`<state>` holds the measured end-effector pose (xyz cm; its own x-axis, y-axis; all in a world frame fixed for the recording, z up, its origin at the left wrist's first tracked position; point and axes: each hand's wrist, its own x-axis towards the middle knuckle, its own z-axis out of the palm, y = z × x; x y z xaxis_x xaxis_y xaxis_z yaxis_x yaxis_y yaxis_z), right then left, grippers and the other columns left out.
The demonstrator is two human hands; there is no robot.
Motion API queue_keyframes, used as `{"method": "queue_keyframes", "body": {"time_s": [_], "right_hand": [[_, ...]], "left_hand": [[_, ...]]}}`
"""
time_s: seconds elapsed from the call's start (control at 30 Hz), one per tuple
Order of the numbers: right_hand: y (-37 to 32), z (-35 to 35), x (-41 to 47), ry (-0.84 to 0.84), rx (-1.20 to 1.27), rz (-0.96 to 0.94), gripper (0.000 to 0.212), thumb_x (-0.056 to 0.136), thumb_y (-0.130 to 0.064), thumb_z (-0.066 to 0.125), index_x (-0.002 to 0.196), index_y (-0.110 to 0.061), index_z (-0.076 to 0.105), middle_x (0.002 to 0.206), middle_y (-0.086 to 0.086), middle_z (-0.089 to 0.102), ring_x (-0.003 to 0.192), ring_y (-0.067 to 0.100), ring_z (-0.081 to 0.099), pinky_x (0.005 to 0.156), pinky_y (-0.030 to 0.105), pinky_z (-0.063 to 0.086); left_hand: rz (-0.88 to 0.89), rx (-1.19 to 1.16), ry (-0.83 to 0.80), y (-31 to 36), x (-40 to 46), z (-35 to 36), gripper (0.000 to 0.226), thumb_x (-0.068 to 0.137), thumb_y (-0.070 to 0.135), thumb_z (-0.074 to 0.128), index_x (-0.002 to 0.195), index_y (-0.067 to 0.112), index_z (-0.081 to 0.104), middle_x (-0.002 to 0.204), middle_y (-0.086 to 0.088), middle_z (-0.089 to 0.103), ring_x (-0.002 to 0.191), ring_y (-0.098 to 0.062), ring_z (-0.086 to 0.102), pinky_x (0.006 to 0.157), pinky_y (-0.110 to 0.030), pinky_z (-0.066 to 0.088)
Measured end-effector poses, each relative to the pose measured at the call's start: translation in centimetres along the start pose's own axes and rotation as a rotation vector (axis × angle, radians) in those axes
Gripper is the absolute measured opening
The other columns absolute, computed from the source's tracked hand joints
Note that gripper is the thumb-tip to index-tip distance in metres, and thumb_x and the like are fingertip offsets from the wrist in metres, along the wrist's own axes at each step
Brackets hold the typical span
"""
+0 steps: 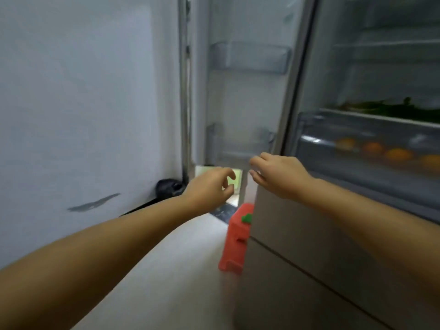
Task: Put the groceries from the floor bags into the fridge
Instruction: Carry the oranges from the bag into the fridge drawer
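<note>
The fridge stands open on the right, and its door (247, 96) is swung out ahead of me with two bare door bins (250, 57). My left hand (209, 186) reaches forward below the door's bottom edge, fingers curled and apart, holding nothing. My right hand (278, 172) is at the lower door bin (240, 144), fingers spread, also holding nothing. Inside the fridge a clear drawer (357, 139) holds several oranges (397, 154). Green leafy vegetables (400, 110) lie on the shelf above it. No floor bags are in view.
A red plastic stool (235, 239) with a green spot stands on the pale floor against the fridge's lower drawers (297, 270). A white wall (83, 103) fills the left side. A dark object (167, 188) lies at the wall's foot beside the door hinge.
</note>
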<state>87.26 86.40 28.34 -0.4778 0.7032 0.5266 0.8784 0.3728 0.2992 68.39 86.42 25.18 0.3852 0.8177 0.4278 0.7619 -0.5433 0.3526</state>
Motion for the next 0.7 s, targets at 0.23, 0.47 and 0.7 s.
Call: {"method": "queue_keyframes", "body": {"time_s": [0.23,0.47,0.7], "right_hand": [[-23.8,6.7,0.9,-0.260,0.290,-0.045,0.037,0.097,-0.040,0.037,0.125,-0.018,0.049,0.123,0.008,0.055,0.102,0.035,0.059,0.076,0.038,0.045],[-40.1,11.0,3.4,-0.449,0.411,-0.273,0.040,0.099,-0.039,0.033,0.133,-0.018,0.041,0.127,0.006,0.053,0.101,0.029,0.060,0.077,0.034,0.046],[-51.0,17.0,10.7,-0.531,0.449,-0.447,0.040,0.100,-0.038,0.032,0.133,-0.017,0.041,0.124,0.005,0.054,0.095,0.027,0.061,0.072,0.033,0.046]], "left_hand": [[-0.329,0.265,-0.075,-14.7,-17.0,-4.4,0.029,0.093,0.021,0.044,0.119,0.015,0.055,0.119,-0.007,0.057,0.107,-0.027,0.054,0.085,-0.040,0.048],[-0.755,0.204,-0.077,-25.5,-31.9,-4.9,0.030,0.093,0.021,0.045,0.121,0.016,0.054,0.118,-0.006,0.056,0.107,-0.023,0.053,0.087,-0.037,0.047],[-0.955,0.187,-0.056,-36.8,-37.4,-8.2,0.028,0.094,0.023,0.046,0.120,0.017,0.053,0.118,-0.004,0.055,0.101,-0.022,0.055,0.081,-0.036,0.050]]}}
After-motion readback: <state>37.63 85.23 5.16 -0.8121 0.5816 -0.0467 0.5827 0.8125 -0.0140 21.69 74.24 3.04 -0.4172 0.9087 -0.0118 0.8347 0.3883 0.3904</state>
